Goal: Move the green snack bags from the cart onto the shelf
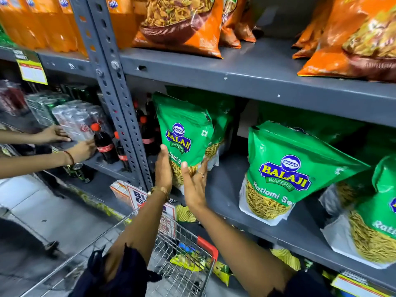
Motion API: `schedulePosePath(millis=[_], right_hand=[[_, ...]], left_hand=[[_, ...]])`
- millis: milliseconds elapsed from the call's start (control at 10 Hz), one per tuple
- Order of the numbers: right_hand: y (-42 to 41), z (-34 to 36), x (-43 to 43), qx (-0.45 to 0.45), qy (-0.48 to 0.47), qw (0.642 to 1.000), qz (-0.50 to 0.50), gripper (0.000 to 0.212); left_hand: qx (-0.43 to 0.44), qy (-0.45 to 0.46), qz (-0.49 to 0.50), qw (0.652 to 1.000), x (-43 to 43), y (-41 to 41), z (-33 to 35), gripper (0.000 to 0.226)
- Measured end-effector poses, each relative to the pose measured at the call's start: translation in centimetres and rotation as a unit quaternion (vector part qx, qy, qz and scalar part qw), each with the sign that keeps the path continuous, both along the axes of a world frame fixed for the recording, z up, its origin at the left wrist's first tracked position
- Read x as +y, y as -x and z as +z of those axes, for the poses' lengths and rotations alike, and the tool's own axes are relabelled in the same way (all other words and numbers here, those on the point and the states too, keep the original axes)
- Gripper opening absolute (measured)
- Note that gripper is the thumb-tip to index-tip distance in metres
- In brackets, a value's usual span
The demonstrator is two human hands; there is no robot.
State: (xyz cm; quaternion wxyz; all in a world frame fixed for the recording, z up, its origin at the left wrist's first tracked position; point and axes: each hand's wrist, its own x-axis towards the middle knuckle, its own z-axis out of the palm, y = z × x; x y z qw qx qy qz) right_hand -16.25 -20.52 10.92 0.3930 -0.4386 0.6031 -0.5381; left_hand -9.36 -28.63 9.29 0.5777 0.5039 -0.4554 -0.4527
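Note:
A green snack bag point(184, 133) stands upright at the left end of the grey middle shelf point(227, 189), in front of another green bag. My left hand point(164, 168) presses flat against its lower left side. My right hand point(195, 185), fingers spread, touches its lower right corner, so the bag sits between both palms. Its bottom edge is hidden behind my hands. Further right on the same shelf lean two more green bags point(293, 168) point(379, 215). The wire cart point(188, 243) with a red rim is below my arms.
Orange snack bags point(182, 24) fill the upper shelf. A perforated grey post point(116, 97) stands just left of the bag. Beyond it another person's hands point(81, 150) handle cola bottles point(102, 144) and wrapped cans. Yellow-green packets point(186, 260) lie in the cart.

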Motion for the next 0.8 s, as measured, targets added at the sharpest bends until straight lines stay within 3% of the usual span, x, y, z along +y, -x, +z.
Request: schedulePosePath(millis=[200, 500, 700, 800], right_hand=[[1.9, -1.6, -2.4, 0.027, 0.038, 0.998, -0.035, 0.101], [2.3, -2.1, -2.6, 0.017, 0.027, 0.999, -0.014, 0.116], [3.8, -0.7, -0.5, 0.063, -0.023, 0.998, 0.023, 0.097], [4.6, -1.1, 3.1, 0.009, 0.006, 0.998, 0.054, 0.116]], left_hand=[[-0.006, -0.007, 0.08, 0.997, 2.6, 2.6, -0.2, 0.027], [-0.014, 0.002, 0.074, 0.997, 3.3, 2.8, 0.3, 0.033], [-0.063, -0.008, 0.051, 0.997, 3.8, 1.9, 0.0, 0.069], [-0.075, -0.023, 0.087, 0.993, 5.4, 2.5, -0.2, 0.083]])
